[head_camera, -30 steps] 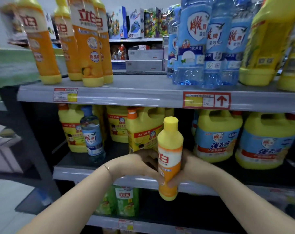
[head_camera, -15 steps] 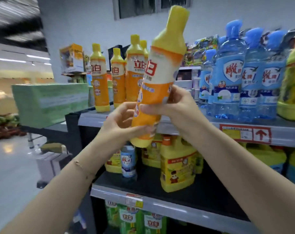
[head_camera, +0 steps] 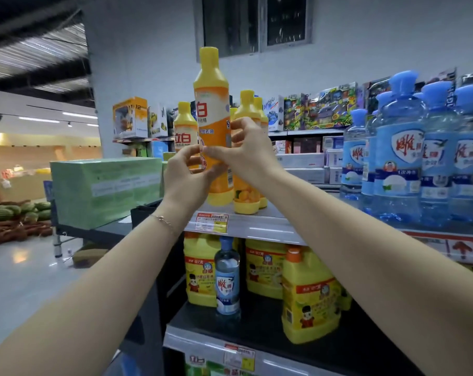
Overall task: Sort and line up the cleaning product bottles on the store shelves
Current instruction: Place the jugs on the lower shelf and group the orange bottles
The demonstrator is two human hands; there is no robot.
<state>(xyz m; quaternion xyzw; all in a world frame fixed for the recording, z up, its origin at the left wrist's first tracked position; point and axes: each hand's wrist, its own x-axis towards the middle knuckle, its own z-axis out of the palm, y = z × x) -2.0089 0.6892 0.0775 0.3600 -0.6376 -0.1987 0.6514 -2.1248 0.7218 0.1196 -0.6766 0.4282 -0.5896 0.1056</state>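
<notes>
An orange-and-yellow dish soap bottle (head_camera: 211,112) with a yellow cap stands upright at the front left of the top shelf (head_camera: 257,225). My left hand (head_camera: 187,177) holds its lower left side and my right hand (head_camera: 247,147) grips its right side. Its base sits at shelf level; contact with the shelf is hidden by my hands. Matching orange bottles (head_camera: 247,156) stand right behind and beside it. Several blue bottles (head_camera: 398,156) fill the same shelf to the right.
On the lower shelf stand yellow jugs (head_camera: 309,302) and a lone blue bottle (head_camera: 227,278) among them. A green carton (head_camera: 105,191) lies on a dark stand to the left. Toy boxes (head_camera: 319,109) line shelves behind. Open floor lies at left.
Both hands have lifted the orange bottle from in front of the lower shelf up to the top shelf and turned it upright beside the matching bottles. My view has tilted upward.
</notes>
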